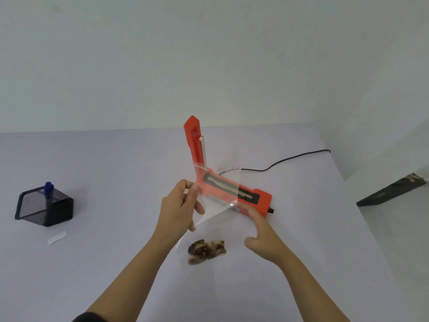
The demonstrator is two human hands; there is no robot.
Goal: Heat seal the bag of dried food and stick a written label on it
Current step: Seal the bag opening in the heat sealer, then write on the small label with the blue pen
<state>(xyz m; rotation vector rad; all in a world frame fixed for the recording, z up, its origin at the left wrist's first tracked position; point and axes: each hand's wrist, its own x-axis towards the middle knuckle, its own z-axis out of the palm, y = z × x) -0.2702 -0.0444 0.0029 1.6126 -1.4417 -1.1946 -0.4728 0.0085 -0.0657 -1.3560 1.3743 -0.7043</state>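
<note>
Left hand (180, 205): pinching the upper left edge of the clear bag (218, 201) between thumb and fingers, clamped on the plastic.
Right hand (260, 231): fingers spread apart and lying against the bag's right edge, just below the sealer's knob end; whether it is gripping the plastic cannot be told.
Bag: hanging stretched between the two hands, its open top lying over the sealer's base.
Dried food (206, 251): sitting bunched at the bag's bottom, below and between the hands.
Heat sealer (262, 197): sitting just beyond the fingertips, its orange arm standing raised.
Cord (290, 158): trailing away beyond the right hand.
Label (57, 237): lying well left of the left hand.
Pen holder (44, 206): standing just beyond the label, holding a blue pen (49, 188).
</note>
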